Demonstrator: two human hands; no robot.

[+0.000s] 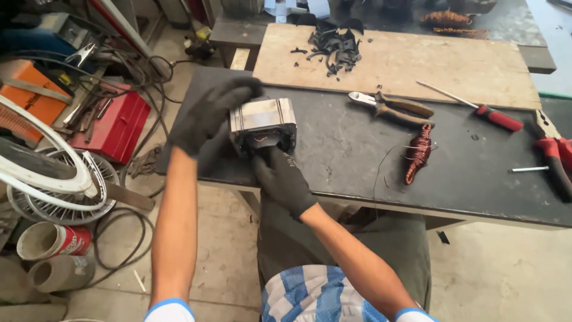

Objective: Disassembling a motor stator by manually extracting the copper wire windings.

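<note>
Hidden parts: the underside and far face of the metal motor housing [263, 124] are not shown, and its left edge is covered by the left hand [210, 114].
Fingertips: those of the right hand [282, 180] are pushed into the housing's open near end and are lost in shadow there.
Inside the housing: only a dark cavity with a hint of thin wire is made out (too small to tell more).
Cut off: the red-handled tools [557, 160] at the right edge are clipped by the frame, as is the white fan guard [56, 179] at the left.
Hard to read: the pile of black scraps [335, 48] on the wooden board [417, 62] is seen only as a tangle of curled pieces.
Housing, look: a squat, silvery block with ribbed, stepped sides and dull reflections on top.
Housing, place: it is set at the near left corner of the dark workbench [357, 149], close to the edge.
Left hand: gloved in black, it is wrapped over the housing's top left and clamped on it.
Right hand: also gloved, it is pressed against the near opening; whether anything is pinched inside cannot be told.
Nearby: brown-handled pliers [390, 106], a red-handled screwdriver [476, 107] and a copper wire coil [419, 154] are laid well apart to the right.
</note>
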